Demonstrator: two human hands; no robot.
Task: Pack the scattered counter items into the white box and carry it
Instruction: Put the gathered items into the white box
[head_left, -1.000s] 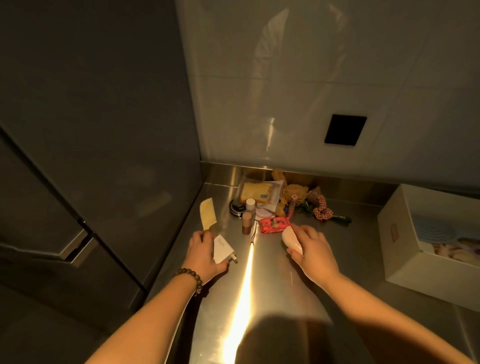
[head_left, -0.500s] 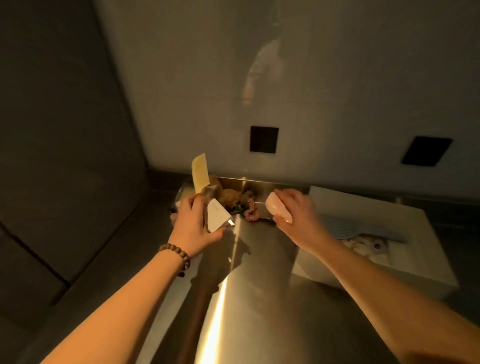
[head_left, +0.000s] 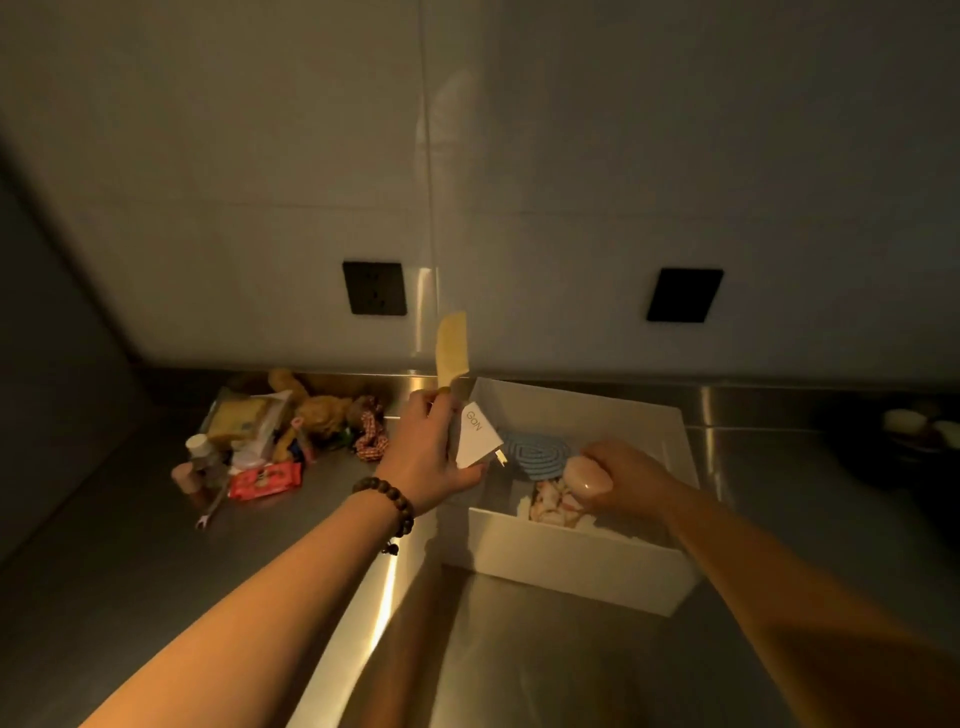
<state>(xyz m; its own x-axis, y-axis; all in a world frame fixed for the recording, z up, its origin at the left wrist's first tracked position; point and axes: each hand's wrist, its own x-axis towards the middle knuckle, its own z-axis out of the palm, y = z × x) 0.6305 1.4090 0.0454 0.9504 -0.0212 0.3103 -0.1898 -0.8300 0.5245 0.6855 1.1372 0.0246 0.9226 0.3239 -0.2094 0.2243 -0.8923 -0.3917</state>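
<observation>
Left hand (head_left: 434, 452) grips a white charger (head_left: 477, 435) and a yellow card (head_left: 452, 347) together, card standing up above the fingers, charger over the white box's (head_left: 571, 558) left rim. Right hand (head_left: 631, 475) curls round a pale oval object (head_left: 587, 477), held inside the box above a blue round item (head_left: 537, 456). Remaining clutter, red packet (head_left: 265, 479) included, lies on the steel counter (head_left: 130, 545) left of the left hand.

Dim, warm yellowish light. A bright glare streak runs along the steel desk (head_left: 363, 613) between the forearms, which cast dark shadows. The wall (head_left: 571, 156) carries faint reflections. Wide-angle bending and darkening mark the edges.
</observation>
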